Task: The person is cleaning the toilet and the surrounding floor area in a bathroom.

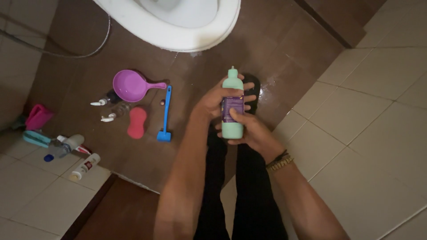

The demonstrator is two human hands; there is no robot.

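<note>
Both hands hold a pale green bottle (233, 95) with a purple label, upright at the centre of the head view. My left hand (212, 101) wraps its upper half from the left, fingers curled behind it. My right hand (250, 132) grips the lower half from the right, thumb across the label. A dark band and a beaded bracelet (279, 161) sit on my right wrist. My black trouser legs (240, 191) stand below the hands.
A white toilet bowl (178, 35) stands at the top. On the brown floor to the left lie a purple scoop (131, 85), a blue brush (165, 115), a red sponge (137, 122), two pump bottles (109, 106) and tubes (84, 167). Pale tiles (378, 133) run on the right.
</note>
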